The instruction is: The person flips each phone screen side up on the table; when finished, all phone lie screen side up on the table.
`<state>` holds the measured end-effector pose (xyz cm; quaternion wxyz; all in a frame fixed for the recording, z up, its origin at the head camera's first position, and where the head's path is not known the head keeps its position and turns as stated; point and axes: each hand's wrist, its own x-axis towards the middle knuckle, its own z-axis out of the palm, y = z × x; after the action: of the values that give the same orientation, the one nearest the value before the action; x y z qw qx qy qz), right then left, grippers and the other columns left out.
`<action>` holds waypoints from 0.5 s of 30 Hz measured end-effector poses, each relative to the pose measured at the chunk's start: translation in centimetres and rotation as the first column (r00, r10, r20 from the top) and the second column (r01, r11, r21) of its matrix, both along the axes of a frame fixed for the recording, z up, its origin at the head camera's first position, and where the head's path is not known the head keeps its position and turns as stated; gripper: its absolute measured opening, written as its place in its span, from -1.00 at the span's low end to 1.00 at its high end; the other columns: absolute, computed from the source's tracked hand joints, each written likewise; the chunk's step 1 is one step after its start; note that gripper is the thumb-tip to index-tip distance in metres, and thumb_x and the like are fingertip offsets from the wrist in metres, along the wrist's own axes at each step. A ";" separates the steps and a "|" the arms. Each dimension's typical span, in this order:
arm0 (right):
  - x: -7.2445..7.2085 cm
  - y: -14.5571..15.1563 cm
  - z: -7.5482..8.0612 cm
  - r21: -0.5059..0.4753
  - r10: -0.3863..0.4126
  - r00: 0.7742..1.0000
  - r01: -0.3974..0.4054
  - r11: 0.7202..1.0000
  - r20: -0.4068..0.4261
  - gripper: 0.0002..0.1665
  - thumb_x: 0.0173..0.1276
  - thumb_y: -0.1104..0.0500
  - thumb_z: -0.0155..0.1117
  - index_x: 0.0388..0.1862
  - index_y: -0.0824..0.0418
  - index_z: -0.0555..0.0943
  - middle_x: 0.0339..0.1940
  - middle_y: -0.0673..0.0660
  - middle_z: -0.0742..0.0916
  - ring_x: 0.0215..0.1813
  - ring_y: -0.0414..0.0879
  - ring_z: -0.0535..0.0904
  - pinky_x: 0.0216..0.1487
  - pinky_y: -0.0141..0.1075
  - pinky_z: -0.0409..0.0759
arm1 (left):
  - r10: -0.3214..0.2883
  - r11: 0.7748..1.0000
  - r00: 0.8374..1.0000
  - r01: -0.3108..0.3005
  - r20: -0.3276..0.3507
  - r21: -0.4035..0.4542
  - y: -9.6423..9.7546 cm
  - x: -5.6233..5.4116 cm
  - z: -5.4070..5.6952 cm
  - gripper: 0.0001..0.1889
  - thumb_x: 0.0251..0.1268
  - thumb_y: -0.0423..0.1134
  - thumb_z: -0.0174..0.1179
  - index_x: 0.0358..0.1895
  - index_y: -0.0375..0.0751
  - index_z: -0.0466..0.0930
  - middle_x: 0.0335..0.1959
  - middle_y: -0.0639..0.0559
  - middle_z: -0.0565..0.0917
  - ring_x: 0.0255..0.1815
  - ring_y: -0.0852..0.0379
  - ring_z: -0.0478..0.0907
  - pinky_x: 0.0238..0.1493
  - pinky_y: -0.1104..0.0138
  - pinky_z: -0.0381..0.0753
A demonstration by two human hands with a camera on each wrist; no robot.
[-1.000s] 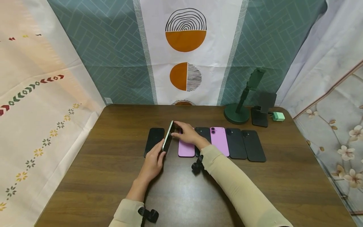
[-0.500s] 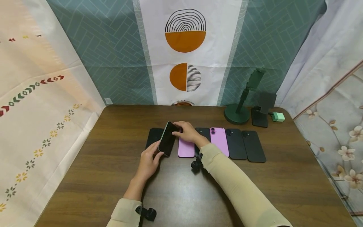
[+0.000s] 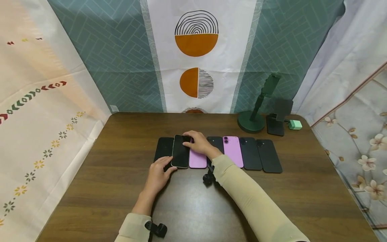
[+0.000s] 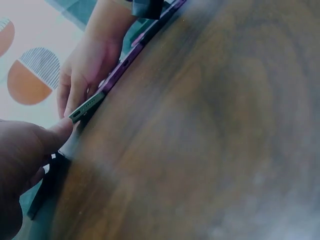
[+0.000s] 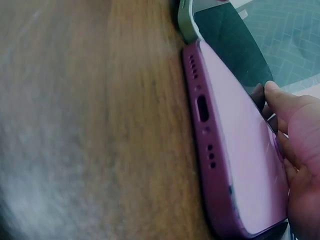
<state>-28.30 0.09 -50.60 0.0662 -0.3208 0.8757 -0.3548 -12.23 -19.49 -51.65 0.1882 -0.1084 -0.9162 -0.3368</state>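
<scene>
A phone with a pale green edge lies nearly flat, dark glossy screen up, between a black phone and a pink phone. My left hand holds its near left corner, the thumb at the bottom edge and the fingers along the left side. At the far right corner my right hand pinches it, the thumb touching the screen. That hand covers the upper part of the pink phone. In the left wrist view the phone's bottom edge shows its port.
Rightward the row goes on with a dark phone, another pink phone and two black phones, backs up. Behind stand a green stand, a black stand and a mint charger plug. The wooden table stretches in front.
The green-edged phone has gone from standing tilted on its edge to lying nearly flat, screen up. My left hand moved slightly left and down with it; the right hand stayed almost in place.
</scene>
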 end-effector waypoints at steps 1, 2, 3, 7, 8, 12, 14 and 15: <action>0.0 0.0 0.0 0.000 -0.005 1.000 0.005 1.000 0.005 -0.46 0.44 0.05 0.36 0.34 0.17 0.56 0.32 0.14 0.62 0.38 0.04 0.49 0.41 -0.09 0.41 | -0.004 1.000 1.000 0.004 -0.004 -0.004 0.0 -0.1 0.0 -0.53 0.06 -0.32 0.53 0.08 -0.40 0.71 0.01 -0.26 0.74 0.13 -0.18 0.64 0.17 -0.11 0.56; 0.0 0.1 0.0 -0.001 -0.009 1.000 0.009 1.000 0.008 -0.47 0.44 0.05 0.36 0.33 0.17 0.56 0.33 0.14 0.62 0.39 0.03 0.48 0.42 -0.09 0.40 | -0.007 1.000 1.000 0.007 -0.012 -0.008 0.0 -0.1 0.0 -0.53 0.05 -0.32 0.54 0.08 -0.41 0.71 0.01 -0.26 0.74 0.12 -0.18 0.65 0.17 -0.08 0.58; 0.0 0.1 0.0 -0.001 -0.012 1.000 0.012 1.000 0.012 -0.47 0.44 0.05 0.36 0.33 0.17 0.56 0.33 0.13 0.61 0.39 0.03 0.47 0.43 -0.09 0.39 | -0.009 1.000 1.000 0.009 -0.018 -0.012 0.0 -0.2 0.1 -0.53 0.05 -0.32 0.54 0.07 -0.41 0.71 0.01 -0.26 0.74 0.12 -0.18 0.65 0.17 -0.07 0.58; 0.0 0.1 0.0 0.007 -0.005 1.000 0.005 1.000 0.006 -0.46 0.44 0.05 0.36 0.33 0.17 0.56 0.34 0.14 0.61 0.40 0.03 0.46 0.44 -0.09 0.38 | -0.014 1.000 0.999 0.014 -0.033 -0.017 0.0 -0.3 0.1 -0.57 0.00 -0.33 0.56 -0.01 -0.42 0.75 -0.02 -0.23 0.75 0.09 -0.17 0.66 0.16 -0.02 0.60; 0.0 0.2 -0.1 0.009 -0.003 1.000 0.003 1.000 0.002 -0.46 0.44 0.05 0.36 0.33 0.17 0.56 0.34 0.14 0.61 0.40 0.04 0.47 0.43 -0.08 0.38 | -0.014 1.000 0.999 0.013 -0.030 -0.017 0.0 -0.3 0.1 -0.59 -0.01 -0.33 0.57 -0.05 -0.42 0.76 -0.03 -0.22 0.75 0.08 -0.16 0.66 0.16 -0.01 0.60; 0.0 0.2 -0.2 0.017 0.011 1.000 -0.010 1.000 -0.026 -0.48 0.44 0.04 0.36 0.31 0.18 0.57 0.32 0.14 0.63 0.37 0.06 0.49 0.42 -0.06 0.40 | -0.004 1.000 1.000 0.003 -0.011 -0.016 -0.1 -0.3 0.0 -0.66 -0.05 -0.33 0.59 -0.16 -0.39 0.79 -0.06 -0.14 0.75 0.06 -0.12 0.67 0.14 0.01 0.61; 0.0 0.2 -0.3 0.020 0.014 0.999 -0.013 1.000 -0.038 -0.48 0.44 0.04 0.36 0.31 0.18 0.57 0.31 0.14 0.63 0.37 0.06 0.50 0.42 -0.06 0.40 | -0.001 1.000 1.000 0.001 -0.001 -0.015 -0.1 -0.3 0.0 -0.66 -0.05 -0.33 0.59 -0.15 -0.39 0.79 -0.06 -0.13 0.76 0.06 -0.12 0.67 0.15 0.00 0.60; 0.0 0.2 -0.4 0.025 0.016 0.999 -0.015 1.000 -0.045 -0.49 0.45 0.04 0.35 0.31 0.17 0.57 0.31 0.14 0.63 0.37 0.05 0.50 0.42 -0.06 0.40 | -0.002 1.000 1.000 0.002 0.002 -0.013 -0.1 -0.3 0.0 -0.65 -0.04 -0.33 0.59 -0.15 -0.39 0.79 -0.06 -0.13 0.76 0.07 -0.12 0.66 0.16 -0.01 0.60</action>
<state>-28.25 0.29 -50.96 0.0532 -0.3345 0.8788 -0.3362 -12.56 -19.54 -51.62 0.1862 -0.1101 -0.9185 -0.3310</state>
